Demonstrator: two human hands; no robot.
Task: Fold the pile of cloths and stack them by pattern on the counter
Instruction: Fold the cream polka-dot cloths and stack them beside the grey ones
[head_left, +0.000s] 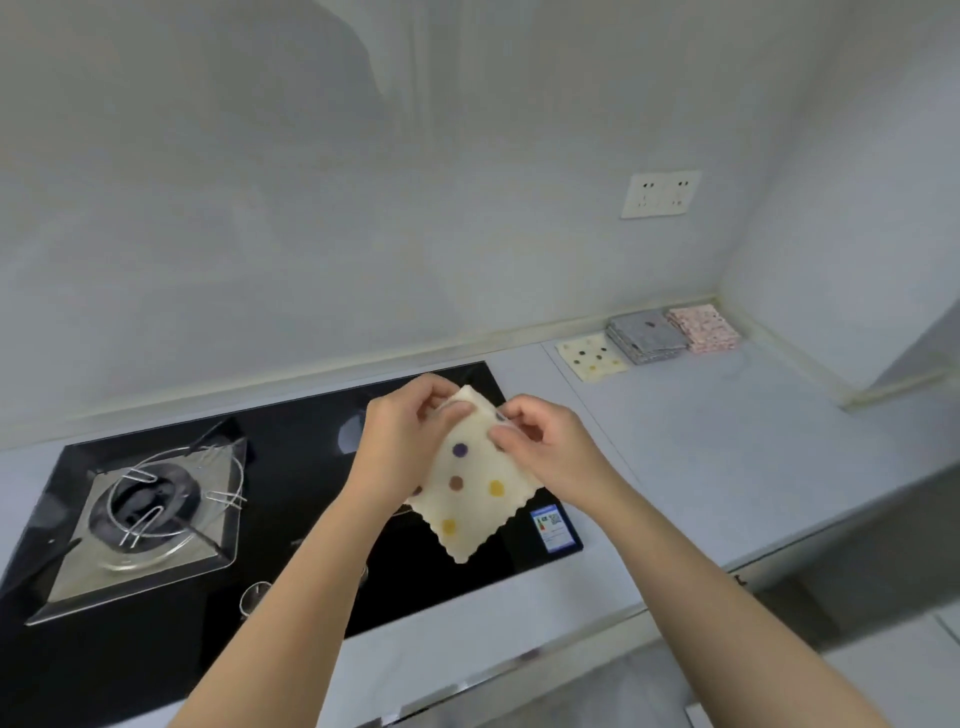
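Dotted cloth (470, 488) light, limp; left hand (400, 434) and right hand (540, 447) pinch top edge above stove (291, 519). Best held by corners.

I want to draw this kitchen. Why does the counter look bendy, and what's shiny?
Head view: the wide-angle lens bows the counter edge; the black glass hob reflects pale light patches; the far folded cloths look slightly soft.
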